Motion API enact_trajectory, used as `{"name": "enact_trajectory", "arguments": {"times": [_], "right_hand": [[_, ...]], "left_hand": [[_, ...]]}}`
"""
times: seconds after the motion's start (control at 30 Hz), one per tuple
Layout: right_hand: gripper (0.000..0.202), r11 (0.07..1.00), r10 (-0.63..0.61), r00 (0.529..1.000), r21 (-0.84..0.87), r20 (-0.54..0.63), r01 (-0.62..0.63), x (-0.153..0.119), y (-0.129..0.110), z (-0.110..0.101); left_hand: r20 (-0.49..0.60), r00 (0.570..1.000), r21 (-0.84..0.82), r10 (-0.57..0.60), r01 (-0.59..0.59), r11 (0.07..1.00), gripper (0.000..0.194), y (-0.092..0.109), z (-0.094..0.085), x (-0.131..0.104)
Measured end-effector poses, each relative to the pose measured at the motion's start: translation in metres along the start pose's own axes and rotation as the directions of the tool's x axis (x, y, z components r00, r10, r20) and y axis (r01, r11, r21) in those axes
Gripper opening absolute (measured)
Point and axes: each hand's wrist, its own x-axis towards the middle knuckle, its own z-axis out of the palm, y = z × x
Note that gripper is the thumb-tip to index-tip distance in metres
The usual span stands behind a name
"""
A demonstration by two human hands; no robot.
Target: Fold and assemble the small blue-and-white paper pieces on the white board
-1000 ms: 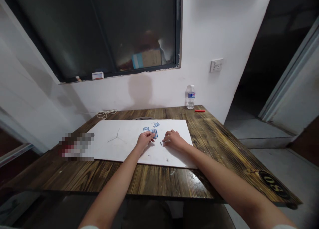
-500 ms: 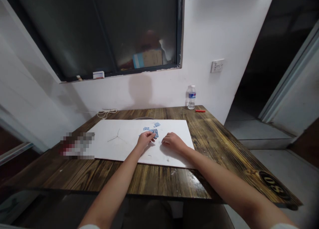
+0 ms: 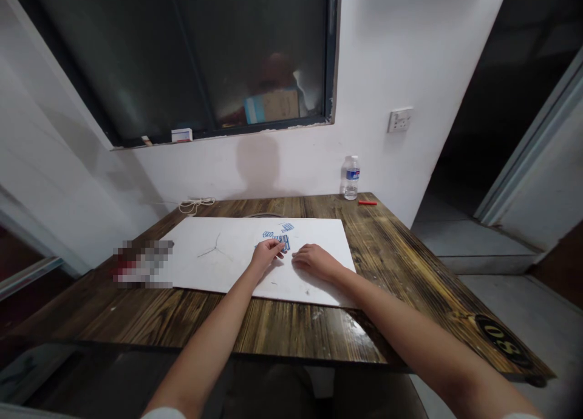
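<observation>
Both hands low over a white board, close by a cluster of blue barred shapes

Near the middle of the white board [image 3: 237,234], left hand [image 3: 268,254] beside the blue barred shapes [image 3: 285,241], partly in front of the nearest. Thumb and fingers curled in, tips close together. Cannot tell whether pinching a piece or merely touching. Just to the right, right hand [image 3: 315,260] palm down and low over the board, fingers bent and close together; fingertips pointing toward the left hand, well short of contact. Cannot tell whether gripping anything beneath.

Blue shapes grouped toward the far edge of the board, in front of and beyond the left fingertips; too small to tell whether loose or drawn. Farther left on the board, thin dark lines [image 3: 215,247] meeting in a Y. Nearer the front edge, a short dark mark [image 3: 274,283].

Under the board, a brown wood-grain desk [image 3: 319,334], with a round number plate [image 3: 503,339] at the near right corner. By the wall at the far right, a clear bottle [image 3: 350,189], upright, with a red pen-like stick [image 3: 367,203] lying just beside. At the far left, a loosely bundled pale cord [image 3: 195,206]. Above, a small white box [image 3: 181,135] on the ledge of a dark window [image 3: 255,36].
</observation>
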Motion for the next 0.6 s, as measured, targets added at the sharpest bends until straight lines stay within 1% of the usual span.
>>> {"name": "enact_trajectory", "arguments": {"times": [0.2,0.43,0.5,0.6], "right_hand": [[0.018,0.995,0.041,0.997,-0.096,0.069,-0.034,0.0025,-0.0064,-0.0042],[0.026,0.989,0.005,0.996,-0.149,0.089,0.008,0.0006,-0.0047,-0.0016],[0.024,0.988,0.006,0.996,-0.152,0.084,0.007,0.0004,-0.0045,-0.0009],[0.019,0.986,0.043,0.997,-0.166,0.06,-0.032,-0.0001,-0.0039,0.0004]], "left_hand": [[0.009,1.0,0.003,0.004,-0.004,1.0,0.041,-0.0006,-0.0006,-0.0001],[-0.002,1.0,-0.004,0.008,-0.008,1.0,0.04,0.0011,0.0002,-0.001],[0.0,1.0,0.0,0.006,-0.006,1.0,0.041,0.0014,0.0002,-0.0007],[0.003,1.0,0.0,0.003,-0.003,1.0,0.04,0.0012,-0.0003,0.0]]}}
